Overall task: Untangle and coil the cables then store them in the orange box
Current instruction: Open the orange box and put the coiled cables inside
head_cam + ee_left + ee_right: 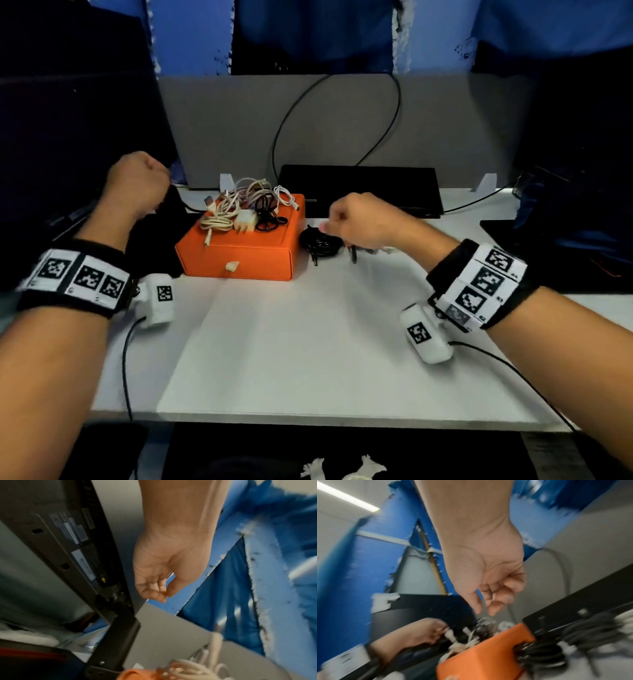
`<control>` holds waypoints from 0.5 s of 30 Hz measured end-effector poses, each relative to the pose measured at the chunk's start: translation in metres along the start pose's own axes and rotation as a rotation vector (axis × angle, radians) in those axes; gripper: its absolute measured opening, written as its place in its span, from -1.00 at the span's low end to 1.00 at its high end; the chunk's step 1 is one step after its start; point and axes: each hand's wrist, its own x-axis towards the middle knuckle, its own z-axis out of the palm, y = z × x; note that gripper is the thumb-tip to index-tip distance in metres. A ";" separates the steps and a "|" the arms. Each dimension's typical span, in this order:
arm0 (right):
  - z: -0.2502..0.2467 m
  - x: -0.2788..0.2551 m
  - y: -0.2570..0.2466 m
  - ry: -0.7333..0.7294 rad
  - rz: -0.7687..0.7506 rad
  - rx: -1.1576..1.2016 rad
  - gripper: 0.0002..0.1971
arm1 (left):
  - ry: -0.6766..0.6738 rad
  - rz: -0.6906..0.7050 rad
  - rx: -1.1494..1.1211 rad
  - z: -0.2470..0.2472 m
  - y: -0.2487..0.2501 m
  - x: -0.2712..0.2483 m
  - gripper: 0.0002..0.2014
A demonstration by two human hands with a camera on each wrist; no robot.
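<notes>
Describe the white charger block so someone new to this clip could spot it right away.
Find the orange box at the middle of the white table; a tangle of cables is heaped on its lid. The white charger block sits in that heap, between white cables on its left and thin black loops on its right. It is the only solid, squarish piece among cords.

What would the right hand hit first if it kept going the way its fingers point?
Probably the coiled black cable on the table beside the orange box; the right hand hovers just above it, fingers loosely curled downward, holding nothing. Depth is unclear.
</notes>
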 end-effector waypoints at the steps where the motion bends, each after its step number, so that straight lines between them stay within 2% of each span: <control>1: 0.012 -0.001 -0.021 -0.071 -0.082 -0.074 -0.67 | -0.093 -0.028 0.080 0.004 -0.005 0.010 -0.80; 4: 0.054 0.001 -0.069 -0.134 -0.285 -0.310 -0.84 | -0.431 -0.101 0.246 0.018 -0.005 0.015 -0.79; 6: 0.079 0.005 -0.093 -0.097 -0.377 -0.417 -0.77 | -0.617 -0.131 0.325 0.027 0.000 0.011 -0.76; 8: 0.093 0.010 -0.110 -0.077 -0.430 -0.495 -0.68 | -0.699 -0.121 0.400 0.033 0.004 0.011 -0.78; 11: 0.098 0.016 -0.125 -0.077 -0.448 -0.606 -0.69 | -0.749 -0.108 0.451 0.039 0.008 0.015 -0.81; 15: 0.094 0.016 -0.131 -0.110 -0.430 -0.656 -0.69 | -0.877 -0.126 0.390 0.040 0.011 0.016 -0.80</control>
